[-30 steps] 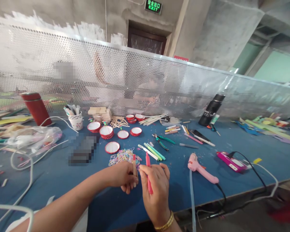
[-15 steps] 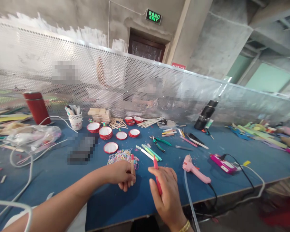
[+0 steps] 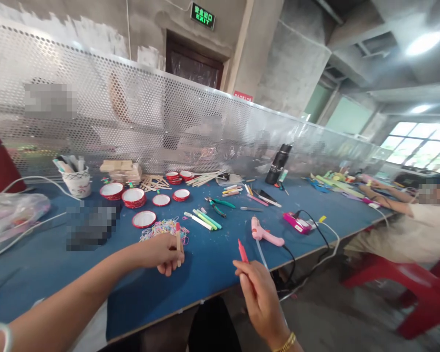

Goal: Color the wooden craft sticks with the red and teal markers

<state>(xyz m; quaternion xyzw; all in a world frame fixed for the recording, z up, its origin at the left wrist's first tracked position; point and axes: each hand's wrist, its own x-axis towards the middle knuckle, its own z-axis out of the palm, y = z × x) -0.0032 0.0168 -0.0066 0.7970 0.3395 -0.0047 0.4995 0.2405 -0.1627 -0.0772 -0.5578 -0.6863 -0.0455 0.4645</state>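
Note:
My left hand (image 3: 168, 255) is closed around a wooden craft stick (image 3: 178, 239) that stands nearly upright, its top end coloured red. Just behind that hand lies a pile of pastel rubber bands (image 3: 161, 229). My right hand (image 3: 258, 293), with a gold band at the wrist, grips a red marker (image 3: 242, 252), its tip pointing up and away from me. The marker and the stick are apart. A pink hot glue gun (image 3: 266, 233) lies beyond my right hand. Several pale markers (image 3: 205, 219) rest between the hands, farther back.
Red-rimmed round lids (image 3: 144, 219), green-handled pliers (image 3: 220, 204), stacked wood pieces (image 3: 119, 166) and a paper cup of markers (image 3: 76, 182) stand on the blue table. A black bottle (image 3: 278, 164) is by the perforated screen. Cables trail from a magenta power strip (image 3: 298, 222). Another person (image 3: 418, 220) sits at right.
The view has swung to the right, bringing the other person and red stool into sight. My right hand with the marker has moved lower and away from my left hand, which still holds the stick.

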